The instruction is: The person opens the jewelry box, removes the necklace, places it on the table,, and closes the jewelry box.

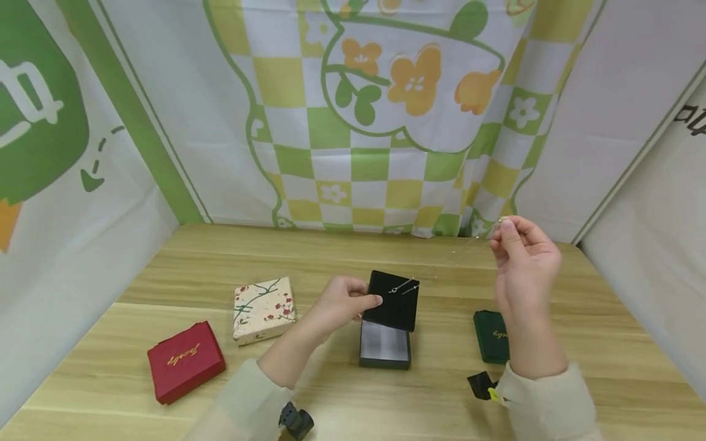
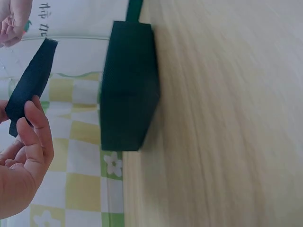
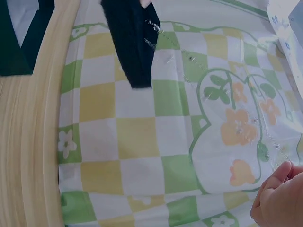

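Note:
My left hand [image 1: 344,301] pinches a black jewelry-box insert pad [image 1: 393,313] by its left edge, thumb on the face. In the left wrist view, the pad [image 2: 34,78] is raised and tilted, well above the table. Up to the right, my right hand [image 1: 526,269] pinches one end of a thin silver necklace [image 1: 405,285] between thumb and fingertips. The chain [image 3: 191,58] slants from those fingers down to the pad, where its ends lie against the black face. Below the pad stands an open dark green box [image 1: 385,364] with a pale inside.
Left on the wooden table [image 1: 331,404] are a red box [image 1: 187,361] with gold lettering and a cream floral box [image 1: 265,309]. A small green box [image 1: 489,337] sits by the right forearm. A patterned curtain [image 1: 375,165] hangs behind the table.

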A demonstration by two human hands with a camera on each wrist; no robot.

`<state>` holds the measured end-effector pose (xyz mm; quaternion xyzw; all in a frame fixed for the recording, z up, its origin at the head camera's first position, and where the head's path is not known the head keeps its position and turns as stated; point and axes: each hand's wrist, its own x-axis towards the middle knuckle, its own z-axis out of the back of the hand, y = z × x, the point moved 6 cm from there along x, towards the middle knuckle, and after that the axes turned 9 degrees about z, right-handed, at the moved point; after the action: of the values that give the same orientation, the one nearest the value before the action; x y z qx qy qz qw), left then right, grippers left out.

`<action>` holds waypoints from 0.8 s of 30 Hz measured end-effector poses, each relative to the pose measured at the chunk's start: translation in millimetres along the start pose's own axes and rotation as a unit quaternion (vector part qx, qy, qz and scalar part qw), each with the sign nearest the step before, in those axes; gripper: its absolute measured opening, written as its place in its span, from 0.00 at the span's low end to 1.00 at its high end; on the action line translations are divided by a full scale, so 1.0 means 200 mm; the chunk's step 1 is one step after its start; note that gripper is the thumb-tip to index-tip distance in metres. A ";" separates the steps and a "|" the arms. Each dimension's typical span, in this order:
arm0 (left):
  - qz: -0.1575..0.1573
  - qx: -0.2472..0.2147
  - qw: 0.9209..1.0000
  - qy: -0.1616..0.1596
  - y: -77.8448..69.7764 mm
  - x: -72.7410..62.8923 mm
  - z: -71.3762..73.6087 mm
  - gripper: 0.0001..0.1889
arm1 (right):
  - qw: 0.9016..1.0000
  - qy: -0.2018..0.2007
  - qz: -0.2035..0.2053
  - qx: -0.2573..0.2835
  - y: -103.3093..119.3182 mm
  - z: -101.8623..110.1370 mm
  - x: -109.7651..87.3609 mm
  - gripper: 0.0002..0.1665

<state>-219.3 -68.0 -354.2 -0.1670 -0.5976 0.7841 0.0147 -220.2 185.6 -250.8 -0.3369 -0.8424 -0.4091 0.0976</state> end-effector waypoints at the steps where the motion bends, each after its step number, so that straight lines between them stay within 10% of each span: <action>1: 0.001 0.000 1.000 -0.001 0.01 0.00 0.00 0.14 | 1.000 -0.003 -0.001 0.002 0.00 0.01 0.01 0.04; 24: 0.016 -0.007 1.000 0.004 0.04 0.03 0.03 0.19 | 0.994 -0.079 -0.011 0.068 -0.07 0.07 0.08 0.05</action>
<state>-226.0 -74.4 -362.0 -0.1795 -0.6004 0.7793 0.0033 -239.2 196.7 -261.4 -0.3514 -0.8771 -0.3240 0.0484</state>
